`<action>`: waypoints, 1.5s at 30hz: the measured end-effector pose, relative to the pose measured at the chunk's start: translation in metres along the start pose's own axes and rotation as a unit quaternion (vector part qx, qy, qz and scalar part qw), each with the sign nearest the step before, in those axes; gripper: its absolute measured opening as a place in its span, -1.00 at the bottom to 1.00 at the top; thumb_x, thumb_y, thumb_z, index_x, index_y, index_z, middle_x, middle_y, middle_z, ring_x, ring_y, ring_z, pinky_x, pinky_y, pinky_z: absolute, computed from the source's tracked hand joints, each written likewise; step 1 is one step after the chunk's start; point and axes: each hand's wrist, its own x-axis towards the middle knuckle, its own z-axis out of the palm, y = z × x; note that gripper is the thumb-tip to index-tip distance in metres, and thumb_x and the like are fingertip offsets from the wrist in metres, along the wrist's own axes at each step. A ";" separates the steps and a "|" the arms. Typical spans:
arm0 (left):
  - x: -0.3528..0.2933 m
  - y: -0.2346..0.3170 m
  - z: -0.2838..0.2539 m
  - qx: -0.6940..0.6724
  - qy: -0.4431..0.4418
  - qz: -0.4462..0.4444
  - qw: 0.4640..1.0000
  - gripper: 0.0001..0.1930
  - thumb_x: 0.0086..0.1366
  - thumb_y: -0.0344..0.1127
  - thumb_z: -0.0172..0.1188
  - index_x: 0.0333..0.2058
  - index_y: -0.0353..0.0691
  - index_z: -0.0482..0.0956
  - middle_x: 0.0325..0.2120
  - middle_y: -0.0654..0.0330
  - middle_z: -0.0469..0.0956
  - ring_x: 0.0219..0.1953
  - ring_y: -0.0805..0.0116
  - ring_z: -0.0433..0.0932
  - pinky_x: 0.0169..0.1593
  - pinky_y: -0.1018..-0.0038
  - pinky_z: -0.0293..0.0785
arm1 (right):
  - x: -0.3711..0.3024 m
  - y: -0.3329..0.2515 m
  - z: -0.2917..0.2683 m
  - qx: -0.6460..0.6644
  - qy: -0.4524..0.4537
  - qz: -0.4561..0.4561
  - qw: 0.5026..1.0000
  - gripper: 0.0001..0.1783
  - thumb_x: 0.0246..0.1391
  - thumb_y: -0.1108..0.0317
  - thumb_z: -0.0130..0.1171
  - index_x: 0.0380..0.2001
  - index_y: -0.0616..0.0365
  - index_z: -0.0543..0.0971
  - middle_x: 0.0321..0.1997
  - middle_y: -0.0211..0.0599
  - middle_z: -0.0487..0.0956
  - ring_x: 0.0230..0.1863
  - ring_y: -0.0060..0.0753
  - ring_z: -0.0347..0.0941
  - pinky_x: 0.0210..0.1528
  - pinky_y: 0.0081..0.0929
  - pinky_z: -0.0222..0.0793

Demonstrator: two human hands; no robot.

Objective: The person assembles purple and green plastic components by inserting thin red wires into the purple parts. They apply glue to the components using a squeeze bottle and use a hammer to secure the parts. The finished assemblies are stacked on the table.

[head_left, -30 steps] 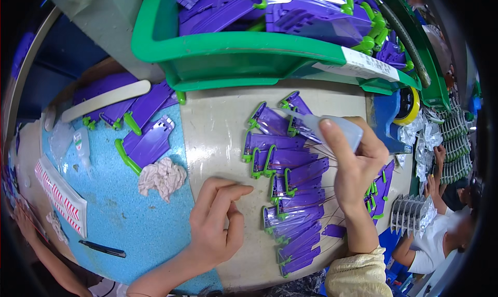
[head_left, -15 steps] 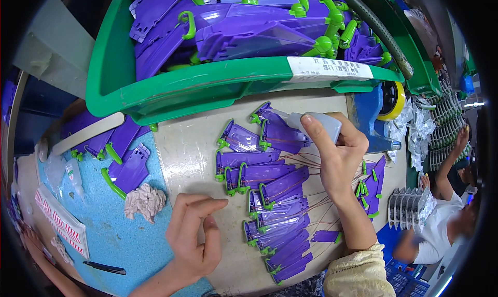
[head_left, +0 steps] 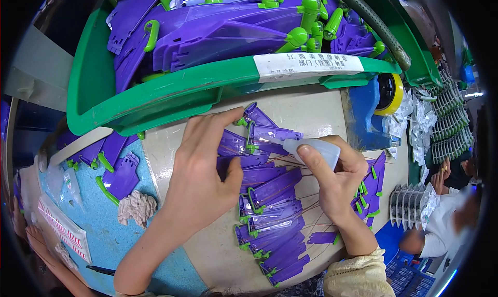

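In my right hand (head_left: 337, 180) is a translucent white squeeze bottle (head_left: 327, 151), gripped between thumb and fingers. Its thin nozzle points left, over a purple plastic part (head_left: 282, 133) with a green end, at the far end of a row. My left hand (head_left: 197, 170) is open, its fingers stretched toward the green end of the farthest part (head_left: 259, 116) and its thumb apart. Whether a fingertip touches that part I cannot tell. Further purple parts (head_left: 275, 185) overlap in a line toward me, with thin reddish wires trailing right. My left hand hides some of them.
A green bin (head_left: 171, 101) heaped with purple and green parts stands at the back. Right of the row are a blue tape dispenser (head_left: 365, 115) and loose purple pieces (head_left: 371, 193). Crumpled tissue (head_left: 136, 208) lies on a blue mat (head_left: 171, 263). Co-workers sit at far right.
My left hand has moved up and forward to the far end of the row, its fingers reaching out. The bottle has tilted, bringing its nozzle over a purple part. The view has shifted slightly.
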 end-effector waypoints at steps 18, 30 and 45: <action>0.014 -0.013 0.010 0.029 -0.013 -0.017 0.999 -0.32 -0.08 -0.66 0.07 0.14 -0.28 0.41 0.01 0.00 0.55 0.02 0.00 0.52 0.11 0.23 0.43 | 0.029 0.004 0.016 -0.061 0.014 -0.067 0.996 -0.80 0.00 0.39 0.46 -0.44 0.31 0.67 -0.57 -0.33 0.60 -0.56 -0.67 0.43 -0.53 -0.63 0.28; 0.030 -0.010 0.004 0.007 -0.154 0.024 0.988 -0.32 0.01 -0.65 0.08 0.19 -0.15 0.41 0.17 0.02 0.45 0.19 -0.04 0.38 0.32 0.22 0.21 | 0.002 0.017 -0.032 0.124 0.035 0.118 0.985 -0.81 0.14 0.38 0.33 -0.29 0.33 0.70 -0.39 -0.37 0.67 -0.42 -0.69 0.48 -0.38 -0.69 0.35; 0.028 0.010 0.009 0.099 -0.124 0.130 0.979 -0.51 -0.07 -0.55 0.40 -0.07 -0.34 0.59 -0.16 0.02 0.58 -0.06 0.01 0.50 0.05 0.26 0.45 | -0.031 0.034 -0.086 -0.216 0.097 -0.152 0.960 -0.70 -0.01 0.67 0.18 -0.14 0.33 0.55 -0.12 0.05 0.58 -0.04 0.09 0.53 0.02 -0.18 0.42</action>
